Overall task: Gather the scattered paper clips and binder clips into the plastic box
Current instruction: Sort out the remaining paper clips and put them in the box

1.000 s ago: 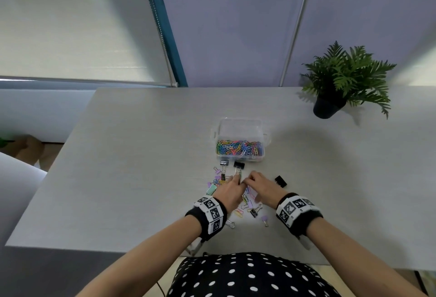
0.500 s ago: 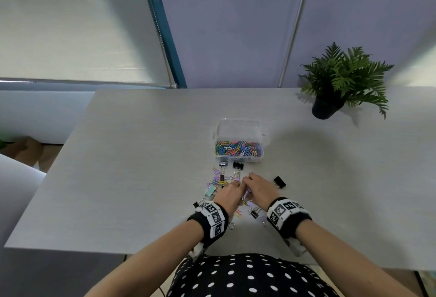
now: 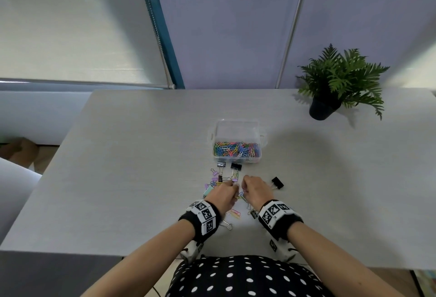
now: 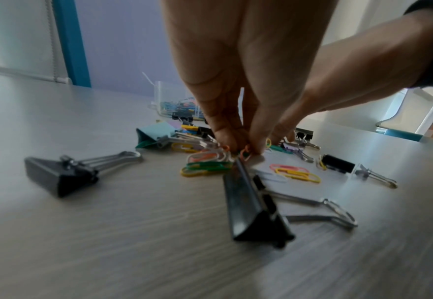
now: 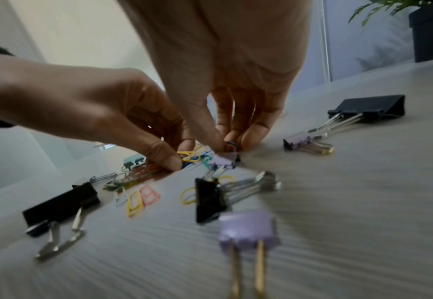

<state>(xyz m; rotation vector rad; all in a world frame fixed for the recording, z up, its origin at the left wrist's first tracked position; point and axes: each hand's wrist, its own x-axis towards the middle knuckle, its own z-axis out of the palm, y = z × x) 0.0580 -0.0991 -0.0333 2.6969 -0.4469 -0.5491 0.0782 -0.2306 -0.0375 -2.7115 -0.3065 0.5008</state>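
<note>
The clear plastic box [image 3: 237, 131] stands mid-table, holding a layer of coloured paper clips [image 3: 236, 150]. In front of it lies a scatter of paper clips [image 4: 297, 174] and binder clips [image 4: 57, 178]. Both hands are down in this pile, side by side. My left hand [image 3: 232, 188] pinches a few coloured paper clips [image 5: 188, 156] against the table between thumb and fingers [image 4: 225, 137]. My right hand [image 3: 245, 184] pinches a small dark clip [image 5: 230, 146] with its fingertips [image 5: 251, 137]. A black binder clip [image 3: 277, 182] lies just right of the right hand.
Two black binder clips [image 3: 236, 166] lie against the box's near wall. A purple binder clip [image 5: 247, 226] and a black one [image 5: 207, 202] lie under my right wrist. A potted fern [image 3: 335, 84] stands at the far right. The table's near edge [image 3: 70, 250] is close to my body.
Both hands have drifted a little left and toward me over the pile and drawn slightly apart. They stay low on the clips; the box has not moved.
</note>
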